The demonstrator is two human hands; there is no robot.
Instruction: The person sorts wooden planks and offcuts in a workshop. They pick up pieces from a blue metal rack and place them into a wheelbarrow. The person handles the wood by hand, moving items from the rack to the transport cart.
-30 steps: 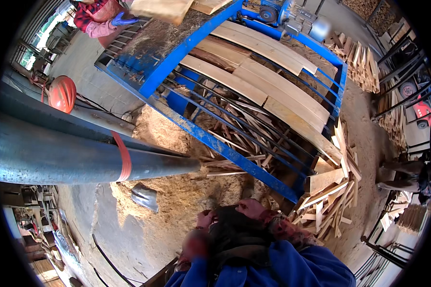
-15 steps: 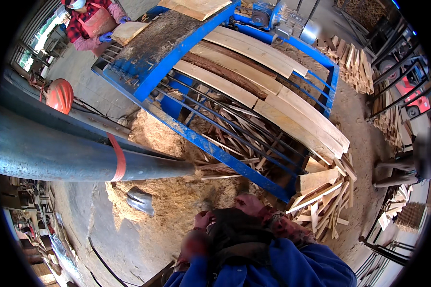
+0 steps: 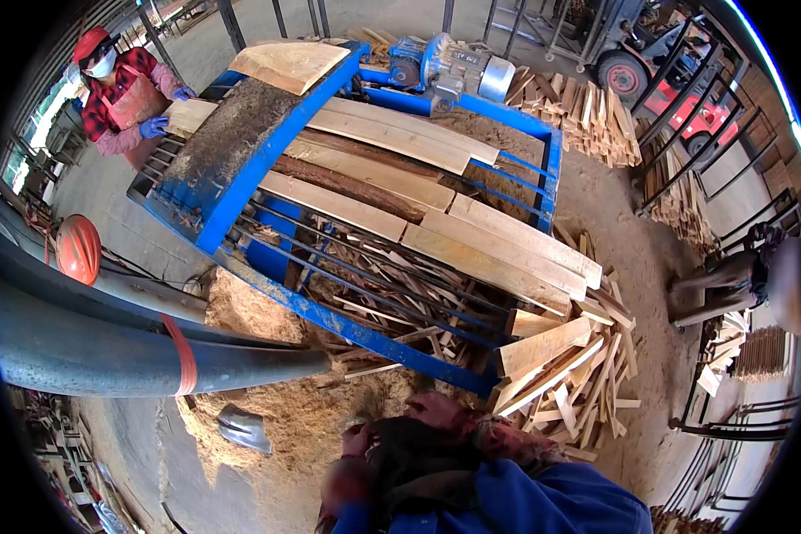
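Observation:
My left hand [image 3: 358, 439] and my right hand [image 3: 434, 411] are close together in front of my body, beside dark cloth [image 3: 418, 454] at my waist. Their fingers are too small and unclear to read, and I make out nothing held. Ahead stands a blue metal frame [image 3: 329, 318] with long bars. Sawn boards [image 3: 485, 261] and bark-edged strips [image 3: 347, 182] lie across it. At its near right corner leans a heap of wood offcuts [image 3: 543, 347]. Scrap strips [image 3: 374, 276] show below the bars.
A co-worker [image 3: 120, 98] in blue gloves holds a board [image 3: 190, 116] at the far left end. A thick dark pipe [image 3: 107, 356] with a red band juts in from the left. Sawdust [image 3: 303, 418] covers the floor around a metal scoop [image 3: 244, 429]. A red forklift [image 3: 685, 111] stands far right.
My view has shifted, so the frame and boards appear further left and mostly lower. More of the forklift and the co-worker shows. My hands stay close together at my waist.

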